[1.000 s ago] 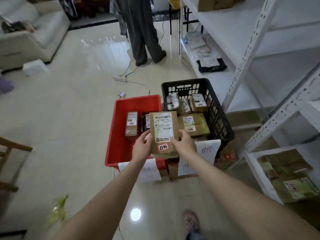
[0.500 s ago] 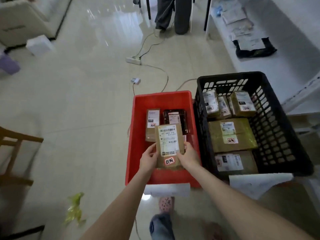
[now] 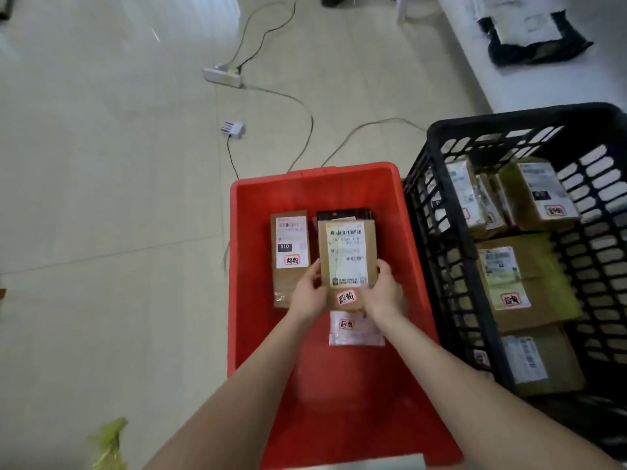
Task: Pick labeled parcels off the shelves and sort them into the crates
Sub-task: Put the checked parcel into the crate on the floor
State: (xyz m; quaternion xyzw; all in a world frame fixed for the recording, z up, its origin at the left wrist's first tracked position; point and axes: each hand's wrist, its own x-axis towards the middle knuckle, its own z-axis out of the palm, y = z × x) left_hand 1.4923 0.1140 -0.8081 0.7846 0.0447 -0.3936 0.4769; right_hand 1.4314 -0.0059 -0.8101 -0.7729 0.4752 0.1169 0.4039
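Both hands hold one brown labeled parcel low inside the red crate. My left hand grips its lower left edge and my right hand grips its lower right edge. The parcel carries a white barcode label and a red-ringed sticker near its bottom. Under it lie a brown box on the left, a dark parcel behind and a white packet in front. The black crate to the right holds several brown labeled parcels.
A white power strip and loose cables lie on the tiled floor beyond the crates. A small adapter sits nearby. A white shelf board with a dark bag runs along the upper right. Yellow-green plastic wrap lies at the bottom left.
I have leaned in over the crates. Both hands have lowered the parcel from above the crate fronts down into the red crate, over the parcels inside.
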